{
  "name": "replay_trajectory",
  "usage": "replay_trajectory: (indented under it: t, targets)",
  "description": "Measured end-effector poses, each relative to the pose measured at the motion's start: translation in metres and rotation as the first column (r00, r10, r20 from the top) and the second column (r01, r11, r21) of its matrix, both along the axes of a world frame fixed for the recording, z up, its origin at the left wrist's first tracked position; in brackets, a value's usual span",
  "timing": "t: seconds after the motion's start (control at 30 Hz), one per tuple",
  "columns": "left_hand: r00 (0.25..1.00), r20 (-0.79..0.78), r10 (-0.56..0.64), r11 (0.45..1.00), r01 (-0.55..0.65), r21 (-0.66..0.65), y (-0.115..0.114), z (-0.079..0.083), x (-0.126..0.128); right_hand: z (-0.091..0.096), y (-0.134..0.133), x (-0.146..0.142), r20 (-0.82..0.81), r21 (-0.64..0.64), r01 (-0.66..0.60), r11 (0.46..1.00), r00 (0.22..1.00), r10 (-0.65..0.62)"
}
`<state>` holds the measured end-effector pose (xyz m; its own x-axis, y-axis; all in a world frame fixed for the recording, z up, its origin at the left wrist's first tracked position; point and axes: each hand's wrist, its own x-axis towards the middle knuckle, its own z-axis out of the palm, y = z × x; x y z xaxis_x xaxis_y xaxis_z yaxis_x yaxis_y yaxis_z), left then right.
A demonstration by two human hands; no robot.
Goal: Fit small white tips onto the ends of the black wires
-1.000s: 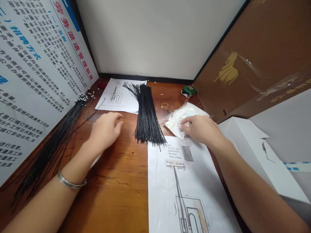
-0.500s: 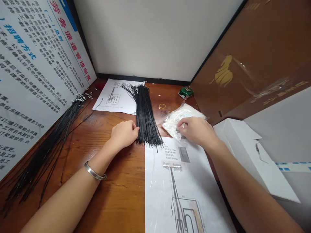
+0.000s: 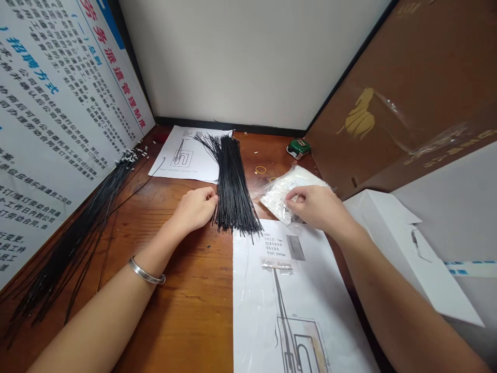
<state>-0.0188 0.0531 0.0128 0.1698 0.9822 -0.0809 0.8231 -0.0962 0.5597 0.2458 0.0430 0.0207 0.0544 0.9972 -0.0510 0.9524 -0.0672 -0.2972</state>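
A bundle of thin black wires (image 3: pixel 232 181) lies on the wooden table (image 3: pixel 186 290), fanned at both ends. My left hand (image 3: pixel 194 207), a silver bangle on its wrist, rests at the bundle's near left edge, its fingertips pinched on a wire. My right hand (image 3: pixel 318 207) is over a clear plastic bag of small white parts (image 3: pixel 287 187), its fingers curled and pinching at the bag's near corner. What it grips is too small to make out.
A laminated drawing sheet (image 3: pixel 287 300) lies in front of me. A second sheet (image 3: pixel 186 153) lies at the back. More black wires (image 3: pixel 83 228) lean along the left poster board. A green object (image 3: pixel 298 147) and rubber bands (image 3: pixel 260 169) sit far right; a white box (image 3: pixel 404 248) stands beside the table.
My left hand swept right from the bare table to the wire bundle and closed on its edge. My right hand stayed at the bag, its fingers shifting slightly.
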Motion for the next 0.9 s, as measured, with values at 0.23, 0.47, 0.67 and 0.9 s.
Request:
replay_trajectory:
  t: [0.23, 0.47, 0.67, 0.9]
  targets:
    - [0.997, 0.075, -0.002, 1.000, 0.003, -0.011, -0.002, 0.003, -0.003, 0.000, 0.001, 0.002, -0.044, 0.025, -0.004, 1.000, 0.999, 0.005]
    - [0.933, 0.357, 0.036, 0.991, 0.013, -0.135, -0.016, 0.005, -0.008, 0.000, 0.002, 0.003, -0.087, 0.048, -0.002, 0.999, 0.996, 0.006]
    - [0.937, 0.341, 0.070, 0.949, 0.043, -0.313, -0.041, 0.019, -0.028, 0.003, 0.003, 0.001, -0.101, 0.057, 0.034, 0.998, 0.994, -0.028]
    - [0.990, 0.137, 0.036, 0.935, 0.015, -0.355, -0.068, 0.026, -0.056, 0.014, -0.004, -0.005, -0.165, 0.194, 0.095, 0.976, 0.984, -0.063]
